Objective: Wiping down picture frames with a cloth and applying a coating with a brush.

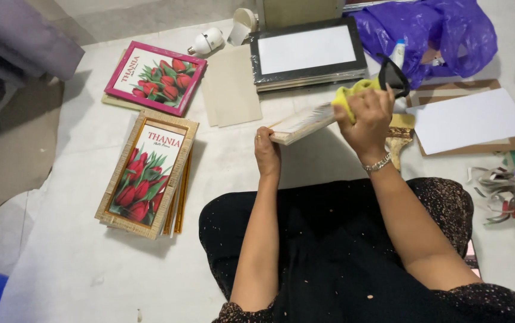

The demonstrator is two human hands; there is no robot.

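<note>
Head view: left hand (266, 154) grips frame (298, 126) edge; right hand (366, 116) fingers clutch yellow cloth (350, 96).

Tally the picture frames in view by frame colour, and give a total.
Pink frame with a red tulip picture: 1
Gold textured frame with a red tulip picture: 1
Black frame with a blank white insert: 1
Pale wooden frame, steadied by the left hand and rubbed with a yellow cloth in the right hand: 1
Total: 4
</note>
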